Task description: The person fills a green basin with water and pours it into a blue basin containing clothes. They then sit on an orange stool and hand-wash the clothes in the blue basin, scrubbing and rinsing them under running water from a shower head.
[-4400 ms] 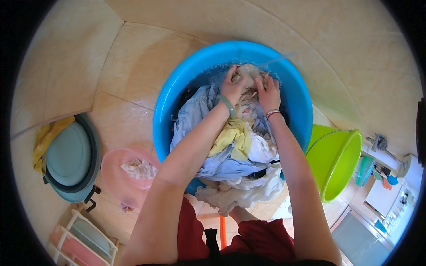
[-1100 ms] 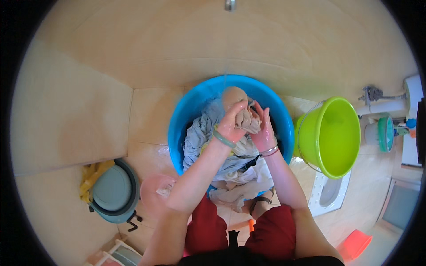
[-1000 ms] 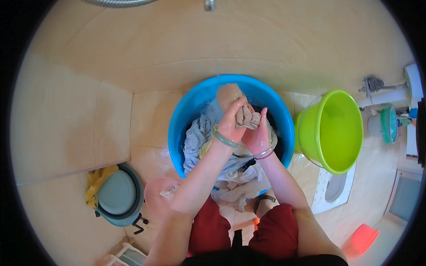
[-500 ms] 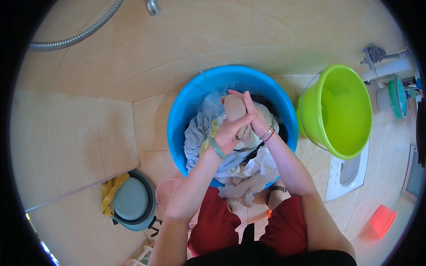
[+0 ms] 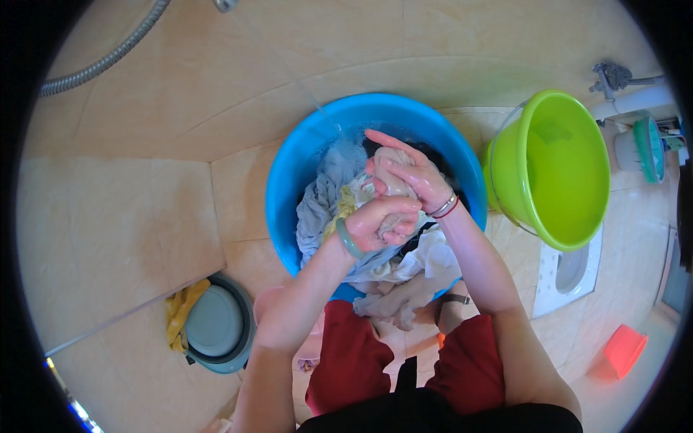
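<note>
Head view: beige cloth (image 5: pixel 390 167) between hands (image 5: pixel 393 202).

Both forearms rise from the lower edge toward frame centre, where the left hand (image 5: pixel 379 222), fingers curled shut, meets the right hand (image 5: pixel 404 177), its wet fingers closed just above it.

You are squatting on a beige tiled floor (image 5: pixel 123 216) that is carrying a blue basin (image 5: pixel 289 180), a green bucket (image 5: pixel 570 166), a grey-lidded basin (image 5: pixel 216 325) and a small orange tub (image 5: pixel 624 350).
</note>
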The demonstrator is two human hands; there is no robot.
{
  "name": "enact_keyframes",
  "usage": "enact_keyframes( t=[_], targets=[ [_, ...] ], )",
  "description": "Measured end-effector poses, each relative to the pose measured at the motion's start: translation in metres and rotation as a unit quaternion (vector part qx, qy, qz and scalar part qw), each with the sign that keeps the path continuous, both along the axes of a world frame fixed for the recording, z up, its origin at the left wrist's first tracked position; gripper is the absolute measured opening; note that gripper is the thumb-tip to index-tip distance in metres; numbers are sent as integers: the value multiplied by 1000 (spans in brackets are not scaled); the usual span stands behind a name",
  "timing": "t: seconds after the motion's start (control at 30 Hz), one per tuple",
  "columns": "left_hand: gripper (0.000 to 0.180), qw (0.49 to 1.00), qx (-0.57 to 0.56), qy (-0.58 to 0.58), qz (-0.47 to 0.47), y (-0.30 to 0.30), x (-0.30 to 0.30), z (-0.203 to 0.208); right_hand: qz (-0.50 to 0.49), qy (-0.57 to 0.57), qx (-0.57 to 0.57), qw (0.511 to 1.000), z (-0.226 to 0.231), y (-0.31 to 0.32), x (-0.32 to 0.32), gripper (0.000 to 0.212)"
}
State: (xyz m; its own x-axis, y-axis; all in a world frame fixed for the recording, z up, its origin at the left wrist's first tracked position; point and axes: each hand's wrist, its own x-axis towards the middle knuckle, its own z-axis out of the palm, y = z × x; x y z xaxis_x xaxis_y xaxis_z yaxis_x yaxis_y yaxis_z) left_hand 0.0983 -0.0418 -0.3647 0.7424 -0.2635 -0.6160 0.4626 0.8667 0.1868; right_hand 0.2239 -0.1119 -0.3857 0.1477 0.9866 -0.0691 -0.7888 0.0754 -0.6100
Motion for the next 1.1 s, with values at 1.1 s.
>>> enact_keyframes(
  t=[1.1],
  targets=[
    [39,924,374,-62,38,15,-9,-29,-159,-105,-125,974,-15,28,-22,43]
  ],
)
